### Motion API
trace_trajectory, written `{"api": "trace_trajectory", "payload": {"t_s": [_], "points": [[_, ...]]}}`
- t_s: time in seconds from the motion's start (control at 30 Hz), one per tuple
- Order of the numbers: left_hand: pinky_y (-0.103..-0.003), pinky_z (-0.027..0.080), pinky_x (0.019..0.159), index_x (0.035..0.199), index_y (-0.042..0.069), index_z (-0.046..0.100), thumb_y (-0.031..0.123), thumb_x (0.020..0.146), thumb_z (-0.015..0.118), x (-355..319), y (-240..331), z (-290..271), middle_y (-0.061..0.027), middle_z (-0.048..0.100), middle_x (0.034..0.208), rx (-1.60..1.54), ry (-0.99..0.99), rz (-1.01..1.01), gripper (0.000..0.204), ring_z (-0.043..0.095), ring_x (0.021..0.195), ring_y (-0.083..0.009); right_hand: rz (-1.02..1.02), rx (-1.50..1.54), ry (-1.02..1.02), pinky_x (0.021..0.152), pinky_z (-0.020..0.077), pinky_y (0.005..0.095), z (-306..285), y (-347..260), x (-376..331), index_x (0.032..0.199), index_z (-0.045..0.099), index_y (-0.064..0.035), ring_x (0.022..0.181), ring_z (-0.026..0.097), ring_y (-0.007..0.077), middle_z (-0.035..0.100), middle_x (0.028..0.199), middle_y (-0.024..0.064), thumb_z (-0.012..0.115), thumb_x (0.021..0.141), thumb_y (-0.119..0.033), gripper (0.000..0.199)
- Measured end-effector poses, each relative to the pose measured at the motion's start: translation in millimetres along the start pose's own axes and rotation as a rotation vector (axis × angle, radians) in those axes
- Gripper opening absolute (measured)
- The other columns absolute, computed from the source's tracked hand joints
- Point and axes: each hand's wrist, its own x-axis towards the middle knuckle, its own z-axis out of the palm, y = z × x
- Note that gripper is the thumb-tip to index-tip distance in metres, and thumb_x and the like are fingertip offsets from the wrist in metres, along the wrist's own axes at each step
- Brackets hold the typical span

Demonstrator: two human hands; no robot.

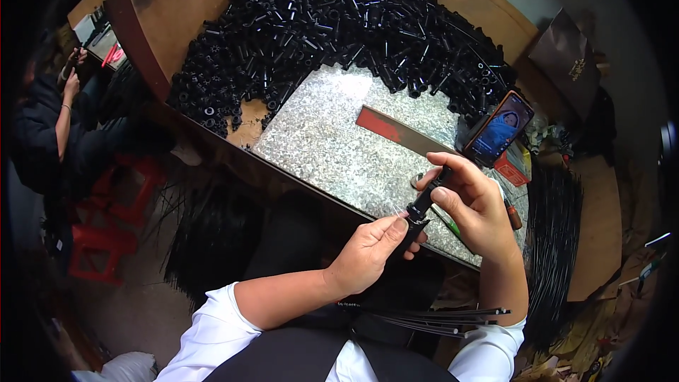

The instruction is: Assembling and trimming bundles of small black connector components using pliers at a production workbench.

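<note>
A black tubular plastic part (pixel 422 203) is held tilted between my two hands, over the front edge of the bench. My left hand (pixel 371 249) is closed round its lower end, thumb on top. Thin pale strands show by that thumb, too fine to name. My right hand (pixel 475 205) pinches the upper end between thumb and fingers. Several thin black rods (pixel 438 322) lie across my lap below my right forearm. Behind my hands, a flat metal bar with a red patch (pixel 396 129) rests on the speckled bench top (pixel 325 148).
Black tubular parts (pixel 339 21) are heaped along the wooden back wall. At right stand a lit phone (pixel 498 127), a red box (pixel 512 168) and an orange-handled tool (pixel 513 216). Bundled black rods (pixel 552 255) hang beside the bench. Another person (pixel 53 127) sits far left near red stools (pixel 102 251).
</note>
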Motion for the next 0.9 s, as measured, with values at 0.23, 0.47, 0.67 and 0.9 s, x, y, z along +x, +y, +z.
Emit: {"api": "trace_trajectory", "payload": {"t_s": [0.23, 0.47, 0.67, 0.9], "points": [[-0.026, 0.046, 0.081, 0.122, -0.003, 0.052, 0.029, 0.103, 0.035, -2.1, 1.7, 5.6, -0.0064, 0.061, 0.100, 0.082, 0.009, 0.049, 0.040, 0.055, 0.087, -0.0106, -0.112, -0.469, 0.033, 0.067, 0.0484, 0.0288, 3.0, -16.3, 0.1, 0.119, 0.053, 0.0035, 0.075, 0.062, 0.0182, 0.063, 0.085, 0.0129, 0.065, 0.083, -0.002, 0.038], [-0.025, 0.047, 0.077, 0.121, -0.002, 0.055, 0.031, 0.103, 0.037, -2.7, -1.4, 5.1, -0.0036, 0.061, 0.098, 0.125, 0.009, 0.091, 0.041, 0.054, 0.086, -0.0087, -0.225, -0.509, -0.021, 0.065, 0.0483, 0.0303, 1.4, -17.2, 5.8, 0.116, 0.054, 0.0026, 0.073, 0.062, 0.0219, 0.061, 0.086, 0.0139, 0.067, 0.080, -0.001, 0.038], [-0.024, 0.047, 0.076, 0.119, -0.001, 0.055, 0.030, 0.103, 0.037, -1.7, -1.2, 2.3, -0.0031, 0.061, 0.096, 0.116, 0.019, 0.107, 0.040, 0.055, 0.084, -0.0084, -0.216, -0.483, -0.080, 0.064, 0.0480, 0.0287, 4.7, -13.7, 5.8, 0.112, 0.054, 0.0022, 0.071, 0.061, 0.0183, 0.060, 0.083, 0.0117, 0.067, 0.081, -0.002, 0.034], [-0.024, 0.047, 0.077, 0.117, -0.001, 0.056, 0.033, 0.102, 0.038, 1.7, 4.4, -0.1, -0.0037, 0.061, 0.096, 0.019, 0.034, 0.004, 0.041, 0.055, 0.084, -0.0082, 0.139, -0.134, 0.039, 0.070, 0.0475, 0.0215, 6.1, 3.6, -1.6, 0.114, 0.051, 0.0011, 0.081, 0.056, 0.0076, 0.060, 0.092, 0.0039, 0.061, 0.089, -0.004, 0.028]]}}
